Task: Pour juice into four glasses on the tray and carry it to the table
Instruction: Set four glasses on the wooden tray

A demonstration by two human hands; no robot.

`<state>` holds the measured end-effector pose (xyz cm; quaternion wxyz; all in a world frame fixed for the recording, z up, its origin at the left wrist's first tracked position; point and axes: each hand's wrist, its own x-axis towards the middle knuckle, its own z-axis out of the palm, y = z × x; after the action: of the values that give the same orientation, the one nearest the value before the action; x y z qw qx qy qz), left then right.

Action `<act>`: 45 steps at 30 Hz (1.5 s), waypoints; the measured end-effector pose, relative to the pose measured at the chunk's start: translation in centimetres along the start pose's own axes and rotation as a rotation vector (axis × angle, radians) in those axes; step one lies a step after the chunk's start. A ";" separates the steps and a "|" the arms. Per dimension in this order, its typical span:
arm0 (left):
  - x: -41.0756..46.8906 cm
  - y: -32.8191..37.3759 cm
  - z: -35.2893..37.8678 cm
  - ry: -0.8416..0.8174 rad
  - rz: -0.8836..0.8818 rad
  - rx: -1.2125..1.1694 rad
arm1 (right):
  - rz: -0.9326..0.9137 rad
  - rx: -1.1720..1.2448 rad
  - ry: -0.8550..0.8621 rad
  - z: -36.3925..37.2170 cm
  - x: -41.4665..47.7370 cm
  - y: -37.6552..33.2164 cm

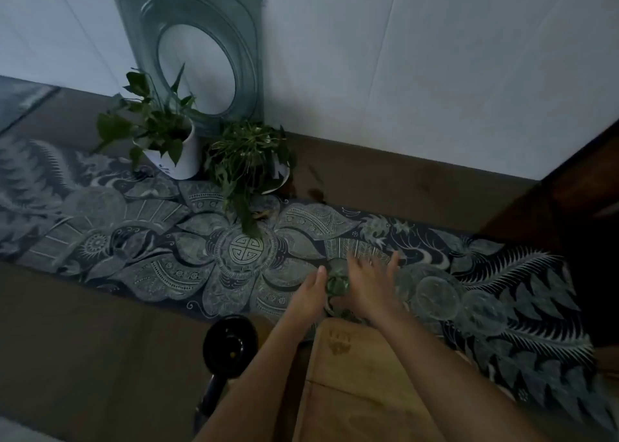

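A clear, greenish glass stands on the patterned table runner, just beyond the far edge of a wooden tray. My left hand lies against the glass's left side with its fingers stretched out and its thumb hidden. To the right of the glass my right hand is motion-blurred, fingers spread and nothing in it. Two more clear glasses stand on the runner to the right. A black jug with a handle stands left of the tray.
Two potted plants stand at the back of the brown table, in front of a square grey-green panel with a round hole that leans on the white wall. Dark wooden furniture is at the right.
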<state>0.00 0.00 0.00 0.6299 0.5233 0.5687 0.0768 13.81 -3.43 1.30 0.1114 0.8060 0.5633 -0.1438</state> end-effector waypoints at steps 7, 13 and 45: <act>0.2 -0.1 0.5 0.023 -0.052 -0.112 | 0.011 0.012 0.041 -0.7 0.3 -0.4; -0.6 -1.0 -0.3 0.008 -0.014 -0.127 | -0.030 0.114 0.160 -0.6 -0.1 0.1; -11.4 -7.5 0.7 -0.034 -0.007 -0.103 | 0.058 0.348 0.125 6.2 -13.1 -0.1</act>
<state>-7.03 -11.56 1.53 0.6656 0.4896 0.5552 0.0949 8.86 -16.97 0.19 -0.0610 0.8362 0.5125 -0.1853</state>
